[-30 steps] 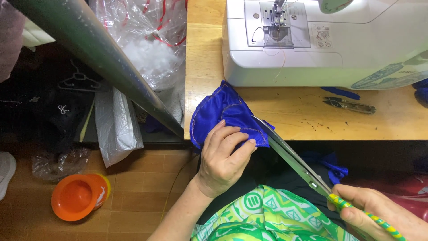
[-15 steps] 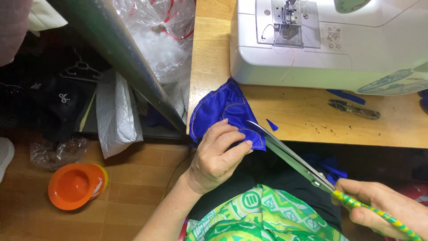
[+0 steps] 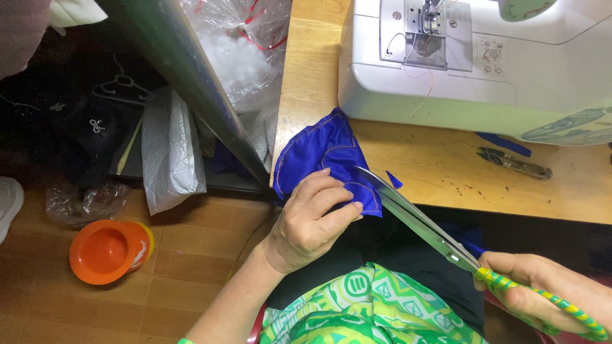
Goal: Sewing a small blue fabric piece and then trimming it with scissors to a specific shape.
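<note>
Here the left hand [image 3: 312, 220] is pinching a blue fabric piece [image 3: 322, 156] at the edge of the wooden table [image 3: 446, 172], fingers curled over its lower hem, thumb tucked out of sight beneath. The right hand [image 3: 542, 293], partly cut off by the frame's lower right corner, is gripping the yellow-green wrapped handles of long scissors [image 3: 414, 213]; their blades are lying close together, tips touching the fabric's right edge. A white sewing machine [image 3: 497, 70] is sitting behind, its top cropped.
</note>
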